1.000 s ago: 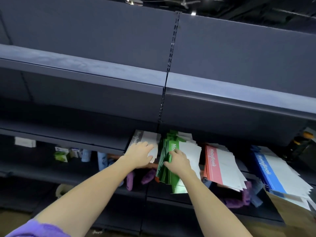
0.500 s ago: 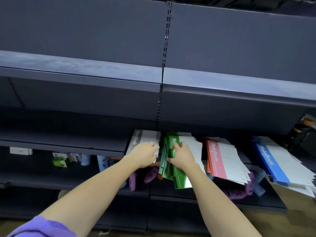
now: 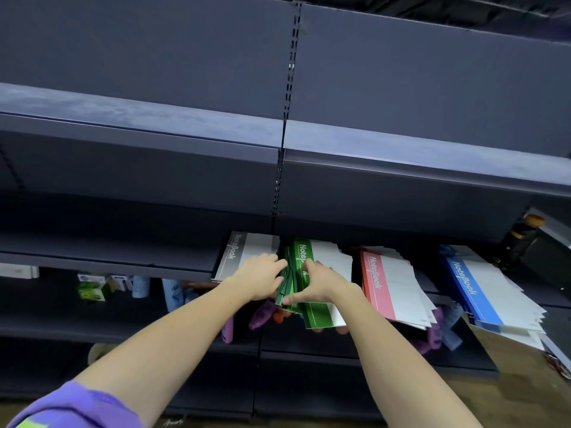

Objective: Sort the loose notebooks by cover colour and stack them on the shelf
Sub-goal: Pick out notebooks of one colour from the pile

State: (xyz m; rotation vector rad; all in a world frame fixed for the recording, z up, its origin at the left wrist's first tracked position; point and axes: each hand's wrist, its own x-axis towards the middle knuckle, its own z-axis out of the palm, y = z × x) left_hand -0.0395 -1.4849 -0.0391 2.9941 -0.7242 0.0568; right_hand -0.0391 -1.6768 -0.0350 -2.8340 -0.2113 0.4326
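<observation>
A: Head view is showing both hands low centre of frame, working the green notebooks [image 3: 304,273]. Which hand's nearer the pile?

B: Both are touching it. Left hand [image 3: 259,278] is sitting on the pile's left edge, fingers curled, tips pressing into the green spines. Right hand [image 3: 321,287] is lying over the pile's front, thumb underneath pinching the lower edge, fingers curling over the top cover.

A: Long axis?

B: Running front-to-back on the shelf [image 3: 123,261], slightly tilted; near end is hanging over the shelf lip toward the camera. So the pile's sitting betw. the two hands, squeezed from both sides. My guess: next move's a push away from the person, along that axis, to square it up.

A: Neighbours?

B: Grey notebook [image 3: 247,254] is lying just left, under and behind the left hand. Red notebooks [image 3: 392,288] are fanning out just right of the green, then blue notebooks [image 3: 482,291] further right, also splayed and overhanging. Each colour's looking grouped already, prob. just untidy.

A: Anything below?

B: Lower shelf [image 3: 92,322], centre-left of frame, is holding small boxes and bottles; purple items are poking out under the green pile. Can't tell what they are.
</observation>
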